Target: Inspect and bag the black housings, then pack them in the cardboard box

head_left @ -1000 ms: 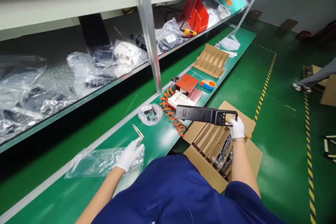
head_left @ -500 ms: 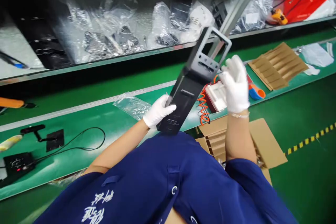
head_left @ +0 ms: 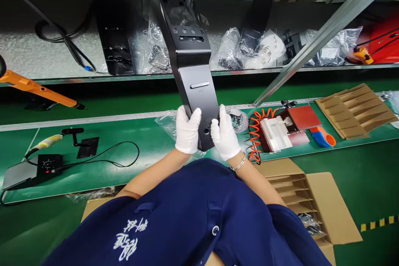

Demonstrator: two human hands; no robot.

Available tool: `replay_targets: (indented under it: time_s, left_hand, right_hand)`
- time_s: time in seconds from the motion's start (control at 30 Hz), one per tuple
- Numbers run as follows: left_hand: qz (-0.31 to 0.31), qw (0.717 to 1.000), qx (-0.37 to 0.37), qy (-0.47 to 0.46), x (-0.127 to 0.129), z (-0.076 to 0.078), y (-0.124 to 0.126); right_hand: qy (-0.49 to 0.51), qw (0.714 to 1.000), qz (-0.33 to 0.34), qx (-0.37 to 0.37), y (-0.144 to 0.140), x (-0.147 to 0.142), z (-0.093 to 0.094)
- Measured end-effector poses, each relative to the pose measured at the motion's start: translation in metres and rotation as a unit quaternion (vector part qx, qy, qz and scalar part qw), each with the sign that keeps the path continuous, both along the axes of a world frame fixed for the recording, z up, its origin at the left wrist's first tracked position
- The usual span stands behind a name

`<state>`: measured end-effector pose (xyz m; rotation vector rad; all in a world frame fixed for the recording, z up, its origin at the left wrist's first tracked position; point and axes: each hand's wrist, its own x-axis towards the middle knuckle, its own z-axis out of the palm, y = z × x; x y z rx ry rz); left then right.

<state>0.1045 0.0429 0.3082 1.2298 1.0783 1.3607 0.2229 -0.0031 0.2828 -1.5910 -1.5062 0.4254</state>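
A long dark grey housing (head_left: 199, 79) with a rectangular window, a row of round holes and a slot at its far end is held up in front of my chest. My left hand (head_left: 187, 131), in a white glove, grips its lower left edge with the thumb on the face. On the lower right edge, my gloved right hand (head_left: 225, 133) is closed round it, thumb on the face beside a small round hole. Behind the housing, a clear plastic bag (head_left: 166, 124) lies on the green bench (head_left: 149, 174).
An orange electric screwdriver (head_left: 43, 91) hangs at the left. A soldering iron station (head_left: 48, 166) and cables sit below it. Bagged parts (head_left: 230, 50) fill the shelf. Right are a coiled orange hose (head_left: 255, 133), a red-and-white fixture (head_left: 277, 133), cardboard dividers (head_left: 357, 110) and an open carton (head_left: 333, 208).
My right hand has come down from the housing's far end and now grips its lower right edge. The housing has swung from leaning right to leaning left, its face toward me.
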Motion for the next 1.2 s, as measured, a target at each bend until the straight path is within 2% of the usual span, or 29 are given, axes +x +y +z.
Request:
replay_targets:
  time_s: [0.1, 0.23, 0.33, 0.4, 0.5, 0.63, 0.8, 1.0, 1.2]
  left_hand:
    - [-0.014, 1.0, 0.004, 0.0, -0.002, 0.004, 0.004]
    - [-0.073, 0.996, 0.054, -0.016, -0.004, 0.012, 0.009]
    - [-0.154, 0.977, 0.132, 0.07, -0.002, 0.014, 0.009]
    - [-0.19, 0.96, 0.141, 0.147, 0.001, 0.012, 0.005]
    - [-0.184, 0.952, 0.114, 0.215, 0.008, 0.008, 0.001]
    - [-0.16, 0.949, 0.161, 0.217, 0.013, 0.007, 0.002]
    - [-0.14, 0.938, 0.188, 0.254, 0.011, 0.001, 0.006]
    - [-0.148, 0.932, 0.191, 0.27, 0.01, -0.008, 0.007]
    - [-0.16, 0.939, 0.166, 0.255, 0.006, -0.002, 0.001]
  right_hand:
    - [0.043, 0.999, 0.003, 0.005, -0.002, 0.006, 0.01]
    - [0.197, 0.98, 0.02, 0.001, -0.008, 0.015, 0.03]
    - [0.211, 0.976, -0.04, 0.023, -0.013, 0.014, 0.04]
    - [0.17, 0.98, -0.093, 0.054, -0.017, 0.01, 0.041]
    - [0.091, 0.982, -0.135, 0.092, -0.021, 0.003, 0.037]
    - [0.04, 0.981, -0.167, 0.092, -0.022, 0.002, 0.033]
    - [0.04, 0.982, -0.164, 0.087, -0.021, 0.008, 0.029]
    - [0.048, 0.982, -0.164, 0.086, -0.02, 0.014, 0.018]
    - [0.119, 0.973, -0.176, 0.089, -0.023, 0.015, 0.018]
